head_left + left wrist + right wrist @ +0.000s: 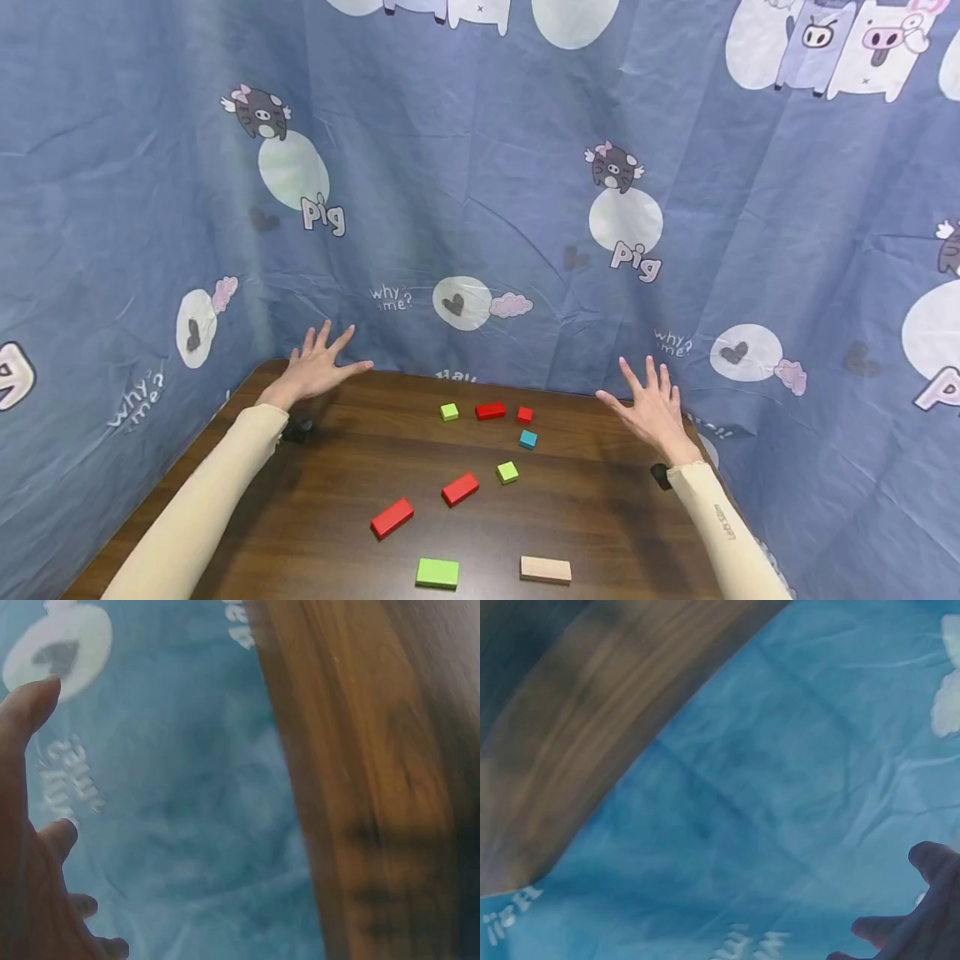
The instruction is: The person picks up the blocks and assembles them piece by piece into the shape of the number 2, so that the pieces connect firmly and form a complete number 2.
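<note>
Blue cloth (465, 167) hangs behind the worktop (337, 467); left hand (315, 370) and right hand (654, 412) have wide, empty grips; between them, the blue block (528, 438) sits near the small red block (525, 414); a fast grab could bump both; hand height is hard to tell.

Nine blocks (461, 489), oblong or cube-like, red, lime, blue and pale wood, lie apart, seemingly flat, on the table (330, 500).

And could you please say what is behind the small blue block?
Behind the small blue block sits a small red block, then the printed blue cloth. The brown wooden tabletop directly beneath the blue block is hidden.
</note>
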Demonstrator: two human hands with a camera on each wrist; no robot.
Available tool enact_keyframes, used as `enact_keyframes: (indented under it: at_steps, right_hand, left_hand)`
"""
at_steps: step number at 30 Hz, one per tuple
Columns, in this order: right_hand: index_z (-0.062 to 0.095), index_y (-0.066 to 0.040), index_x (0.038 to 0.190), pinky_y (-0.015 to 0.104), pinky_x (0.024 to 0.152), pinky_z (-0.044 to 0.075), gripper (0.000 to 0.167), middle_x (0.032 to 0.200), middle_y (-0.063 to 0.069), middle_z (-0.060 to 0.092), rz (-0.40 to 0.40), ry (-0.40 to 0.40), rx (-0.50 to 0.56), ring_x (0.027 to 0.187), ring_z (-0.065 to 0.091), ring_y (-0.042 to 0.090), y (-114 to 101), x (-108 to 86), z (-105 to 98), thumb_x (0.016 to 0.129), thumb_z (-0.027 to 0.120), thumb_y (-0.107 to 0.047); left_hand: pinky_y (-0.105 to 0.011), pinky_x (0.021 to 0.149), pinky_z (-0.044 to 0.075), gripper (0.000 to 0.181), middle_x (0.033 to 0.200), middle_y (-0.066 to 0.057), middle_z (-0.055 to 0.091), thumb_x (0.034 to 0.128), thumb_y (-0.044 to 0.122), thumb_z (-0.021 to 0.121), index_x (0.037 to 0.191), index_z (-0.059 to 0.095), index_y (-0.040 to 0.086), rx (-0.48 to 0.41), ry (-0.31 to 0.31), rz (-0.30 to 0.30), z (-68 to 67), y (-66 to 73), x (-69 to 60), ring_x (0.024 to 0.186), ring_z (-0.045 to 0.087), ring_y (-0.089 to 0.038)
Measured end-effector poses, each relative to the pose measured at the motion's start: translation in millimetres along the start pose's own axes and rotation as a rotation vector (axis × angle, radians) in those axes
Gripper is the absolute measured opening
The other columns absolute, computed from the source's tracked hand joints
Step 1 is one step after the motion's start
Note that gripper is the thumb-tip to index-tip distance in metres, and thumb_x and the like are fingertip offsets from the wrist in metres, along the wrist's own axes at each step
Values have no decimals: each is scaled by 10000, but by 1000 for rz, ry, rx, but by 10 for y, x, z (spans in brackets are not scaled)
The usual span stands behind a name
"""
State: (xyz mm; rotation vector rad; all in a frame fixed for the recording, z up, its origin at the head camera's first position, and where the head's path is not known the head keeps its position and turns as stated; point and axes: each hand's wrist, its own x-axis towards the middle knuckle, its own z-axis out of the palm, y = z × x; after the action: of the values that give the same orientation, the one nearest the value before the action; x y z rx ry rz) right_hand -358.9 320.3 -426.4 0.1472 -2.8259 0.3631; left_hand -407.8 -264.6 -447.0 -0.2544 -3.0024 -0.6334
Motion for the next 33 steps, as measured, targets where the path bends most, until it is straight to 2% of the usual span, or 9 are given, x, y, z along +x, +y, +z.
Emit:
enact_keyframes:
  at_steps: [7,15,21,27,33]
  right_hand:
    - [232,-288,1529,677,1087,100,871,1598,229,46,-76,29,15,1458,-1,465,-272,-76,-4,826,512,-719]
    - [271,-327,1513,672,1076,176,864,1604,177,114,-160,67,30,1466,71,433,-569,-284,54,798,551,-723]
    - [318,-332,1496,687,1028,252,852,1581,162,214,-229,92,43,1438,193,430,-767,-507,145,780,600,-699]
    - [326,-370,1484,636,1009,314,839,1516,123,353,-263,108,85,1341,366,398,-915,-678,235,767,631,-682]
    - [397,-353,1453,539,928,390,827,1368,112,502,-337,136,86,1192,486,355,-1032,-803,356,743,638,-703]
  left_hand:
    - [-732,1046,26,912,1609,-139,-134,828,760,452,1536,48,353,17,33,92,-39,269,-85,1449,-101,-467]
    - [-671,1074,177,890,1623,-120,46,803,785,455,1524,102,400,64,60,230,24,551,-323,1474,89,-400]
    - [-651,1035,274,867,1595,-117,193,798,760,505,1516,182,399,93,59,320,141,751,-576,1398,305,-429]
    - [-622,1026,307,854,1558,-85,303,773,779,515,1495,213,438,84,42,375,274,895,-812,1356,412,-355]
    - [-519,996,349,837,1408,-37,502,758,754,570,1472,338,385,117,100,470,432,967,-1016,1249,524,-243]
